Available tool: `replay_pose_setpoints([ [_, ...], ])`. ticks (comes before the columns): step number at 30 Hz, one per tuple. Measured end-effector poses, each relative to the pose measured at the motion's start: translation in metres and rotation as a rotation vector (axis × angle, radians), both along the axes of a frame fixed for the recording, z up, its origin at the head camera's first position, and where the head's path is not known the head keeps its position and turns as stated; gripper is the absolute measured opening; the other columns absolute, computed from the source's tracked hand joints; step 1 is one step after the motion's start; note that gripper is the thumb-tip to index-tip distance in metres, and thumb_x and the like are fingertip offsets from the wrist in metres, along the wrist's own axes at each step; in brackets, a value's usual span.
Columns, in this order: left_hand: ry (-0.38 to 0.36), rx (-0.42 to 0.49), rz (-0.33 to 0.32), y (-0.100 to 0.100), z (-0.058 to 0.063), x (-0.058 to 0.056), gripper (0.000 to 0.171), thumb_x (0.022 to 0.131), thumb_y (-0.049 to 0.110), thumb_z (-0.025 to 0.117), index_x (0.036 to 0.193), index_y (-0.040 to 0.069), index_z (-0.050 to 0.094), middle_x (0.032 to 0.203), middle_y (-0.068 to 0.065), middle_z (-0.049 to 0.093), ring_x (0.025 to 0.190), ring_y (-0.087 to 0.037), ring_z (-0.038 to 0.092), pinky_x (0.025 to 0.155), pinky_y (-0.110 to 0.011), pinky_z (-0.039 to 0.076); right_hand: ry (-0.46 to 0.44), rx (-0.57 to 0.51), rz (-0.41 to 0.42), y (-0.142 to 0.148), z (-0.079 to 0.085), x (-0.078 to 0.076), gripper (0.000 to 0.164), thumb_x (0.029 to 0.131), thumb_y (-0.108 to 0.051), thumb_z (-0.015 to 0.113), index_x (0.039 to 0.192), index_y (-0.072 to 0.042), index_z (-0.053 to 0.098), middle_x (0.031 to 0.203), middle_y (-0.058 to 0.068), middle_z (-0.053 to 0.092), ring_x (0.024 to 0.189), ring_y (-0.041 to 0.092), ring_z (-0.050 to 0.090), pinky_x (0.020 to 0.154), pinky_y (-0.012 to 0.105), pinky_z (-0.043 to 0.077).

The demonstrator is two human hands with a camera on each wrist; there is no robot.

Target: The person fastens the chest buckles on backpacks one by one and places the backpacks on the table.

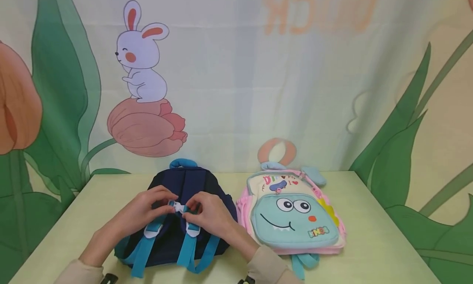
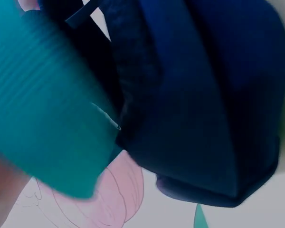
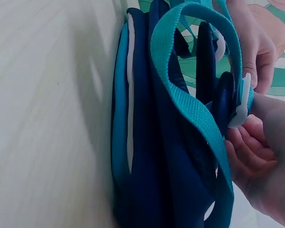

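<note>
A navy backpack (image 1: 168, 247) lies with its strap side up on the table, teal straps (image 1: 142, 251) trailing toward the front. Across its upper part, a white plastic buckle (image 1: 179, 207) sits between both hands. My left hand (image 1: 157, 206) pinches the buckle's left end between thumb and fingers. On the other side, my right hand (image 1: 211, 213) pinches its right end. Whether the two halves are fully locked, I cannot tell. White strap adjusters (image 1: 192, 229) hang below the hands. The left wrist view holds mostly a blurred teal strap (image 2: 47, 109) and navy fabric.
To the right stands a pink and light-blue backpack (image 1: 295, 222) with a cartoon face, close beside the navy one. The pale table (image 1: 384, 238) ends at a printed curtain (image 1: 229, 91) with a rabbit and tulips.
</note>
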State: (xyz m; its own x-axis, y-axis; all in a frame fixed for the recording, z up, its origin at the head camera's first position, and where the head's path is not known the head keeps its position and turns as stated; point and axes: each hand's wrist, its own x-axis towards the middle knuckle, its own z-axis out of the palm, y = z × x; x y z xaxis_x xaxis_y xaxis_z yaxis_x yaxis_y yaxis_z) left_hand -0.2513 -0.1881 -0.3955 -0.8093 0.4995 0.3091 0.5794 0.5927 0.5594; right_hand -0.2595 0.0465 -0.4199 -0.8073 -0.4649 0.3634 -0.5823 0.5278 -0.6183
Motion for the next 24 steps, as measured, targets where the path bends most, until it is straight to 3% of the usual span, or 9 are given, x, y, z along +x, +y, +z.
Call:
replay_pose_setpoints([
  [10, 0.032, 0.025, 0.033, 0.004, -0.002, -0.002, 0.031, 0.087, 0.023, 0.075, 0.116, 0.011, 0.071, 0.104, 0.007, 0.065, 0.089, -0.004, 0.058, 0.078, -0.022, 0.056, 0.032, -0.039, 0.000, 0.002, 0.004, 0.002, 0.020, 0.088, -0.024, 0.077, 0.103, -0.010, 0.073, 0.091, -0.002, 0.069, 0.071, -0.004, 0.057, 0.064, 0.009, 0.048],
  [16, -0.015, -0.001, 0.045, 0.004, -0.003, 0.000, 0.032, 0.087, 0.029, 0.075, 0.115, 0.014, 0.070, 0.102, 0.009, 0.064, 0.089, -0.004, 0.060, 0.080, -0.025, 0.056, 0.025, 0.009, 0.015, 0.006, 0.006, 0.001, 0.021, 0.089, -0.027, 0.075, 0.106, -0.013, 0.073, 0.093, -0.003, 0.068, 0.073, -0.003, 0.057, 0.066, 0.010, 0.048],
  [24, -0.016, -0.003, 0.023, 0.005, -0.008, 0.002, 0.028, 0.089, 0.032, 0.073, 0.113, 0.017, 0.071, 0.109, 0.001, 0.065, 0.099, -0.018, 0.064, 0.083, -0.033, 0.057, -0.055, 0.084, 0.054, 0.018, 0.012, -0.001, 0.023, 0.092, -0.032, 0.071, 0.111, -0.018, 0.071, 0.098, -0.006, 0.069, 0.077, -0.002, 0.057, 0.069, 0.012, 0.049],
])
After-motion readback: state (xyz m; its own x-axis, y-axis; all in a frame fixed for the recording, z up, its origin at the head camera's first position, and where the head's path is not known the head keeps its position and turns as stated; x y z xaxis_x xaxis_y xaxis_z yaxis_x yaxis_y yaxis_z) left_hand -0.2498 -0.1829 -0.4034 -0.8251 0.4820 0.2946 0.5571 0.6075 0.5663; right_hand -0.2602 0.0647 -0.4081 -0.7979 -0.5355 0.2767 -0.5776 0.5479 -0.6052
